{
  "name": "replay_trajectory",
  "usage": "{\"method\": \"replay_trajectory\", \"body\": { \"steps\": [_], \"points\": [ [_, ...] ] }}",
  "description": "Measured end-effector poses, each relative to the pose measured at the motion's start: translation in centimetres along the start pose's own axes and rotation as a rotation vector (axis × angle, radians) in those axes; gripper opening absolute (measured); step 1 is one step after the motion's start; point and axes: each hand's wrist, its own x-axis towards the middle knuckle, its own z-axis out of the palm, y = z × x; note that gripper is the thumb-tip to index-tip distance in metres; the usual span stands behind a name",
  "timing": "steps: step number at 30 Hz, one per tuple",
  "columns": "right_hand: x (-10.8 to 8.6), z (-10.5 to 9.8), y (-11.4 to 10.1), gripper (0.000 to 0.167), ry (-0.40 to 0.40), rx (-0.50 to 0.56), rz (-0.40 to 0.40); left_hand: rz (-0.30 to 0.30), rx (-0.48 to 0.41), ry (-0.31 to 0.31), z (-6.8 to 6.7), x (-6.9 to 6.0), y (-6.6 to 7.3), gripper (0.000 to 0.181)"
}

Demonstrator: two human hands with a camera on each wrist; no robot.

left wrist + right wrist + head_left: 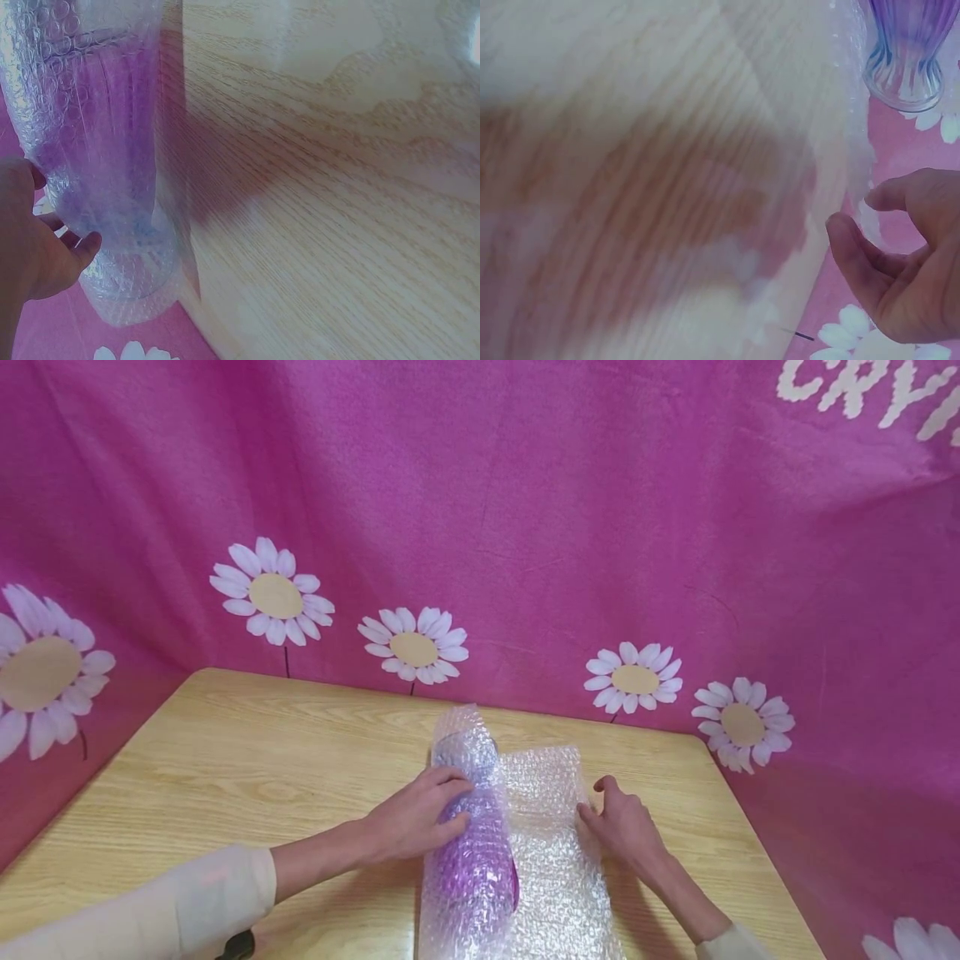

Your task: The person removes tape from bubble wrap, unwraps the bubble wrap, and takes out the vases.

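A purple glass vase (472, 860) lies on its side under a fold of clear bubble wrap (555, 860). From the left, my left hand (420, 814) rests on the covered vase, fingers and thumb apart on the wrap; the left wrist view also has this hand (49, 247) against the wrapped vase (112, 112). Beside the wrap's right edge is my right hand (630, 831), thumb and forefinger apart. The right wrist view has the vase's blue and clear foot (905, 75) above this hand (904, 255). Whether its fingertips touch the wrap, I cannot tell.
The wooden table (262, 760) has its back edge against a pink cloth (517, 527) printed with daisies, which also hangs along both sides. A small dark object (238, 945) shows under the left sleeve at the bottom.
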Motion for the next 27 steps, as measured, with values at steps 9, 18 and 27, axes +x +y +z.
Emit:
{"method": "replay_trajectory", "body": {
  "steps": [9, 18, 27],
  "points": [
    [0.0, -1.6, -1.7, 0.037, 0.098, -0.068, -0.063, -0.020, -0.004, -0.008, 0.1, 0.0, 0.1, 0.043],
    [-0.6, -1.8, -5.6, 0.020, 0.164, 0.037, -0.239, -0.007, -0.001, -0.004, 0.0, 0.1, 0.3, 0.042],
    [-1.9, -1.3, -9.2, 0.039, 0.122, 0.136, -0.494, -0.012, 0.004, 0.000, 0.3, 0.2, 0.2, 0.042]
  ]
}}
